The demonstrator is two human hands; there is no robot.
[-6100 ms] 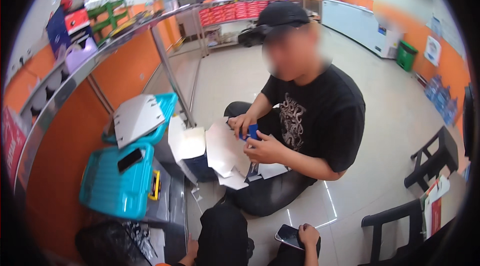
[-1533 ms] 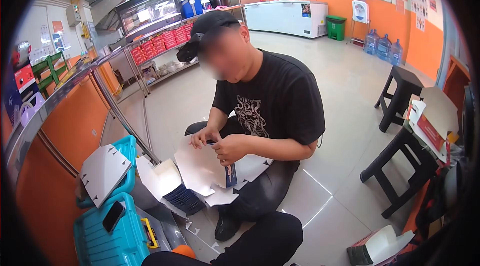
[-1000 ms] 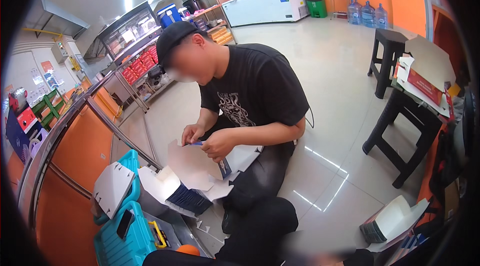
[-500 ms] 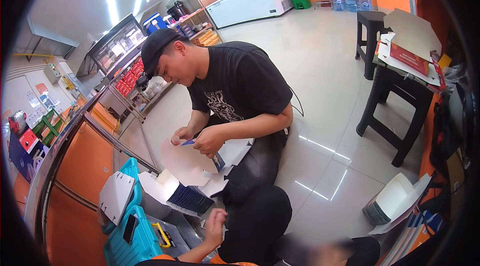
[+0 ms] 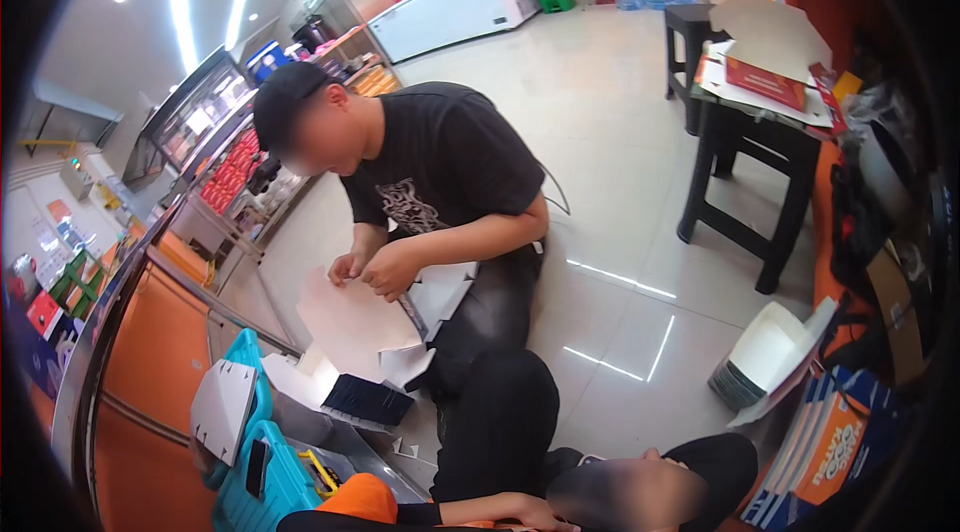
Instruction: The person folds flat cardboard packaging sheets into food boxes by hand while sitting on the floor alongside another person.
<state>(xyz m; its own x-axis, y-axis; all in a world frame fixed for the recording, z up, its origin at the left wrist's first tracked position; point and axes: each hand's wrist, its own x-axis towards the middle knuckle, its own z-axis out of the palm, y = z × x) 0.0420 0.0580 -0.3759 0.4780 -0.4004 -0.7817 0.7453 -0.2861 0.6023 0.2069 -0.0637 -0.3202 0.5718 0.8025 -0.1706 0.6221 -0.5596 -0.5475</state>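
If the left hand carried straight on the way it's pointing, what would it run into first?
Probably the dark blurred object just right of the left hand in the picture; depth is unclear, and the blur hides whether they already touch.

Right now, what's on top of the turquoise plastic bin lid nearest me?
A black rectangular phone lies on the turquoise plastic bin lid. The patch of lid beneath the phone is covered, and I can't see what, if anything, is inside under the lid.
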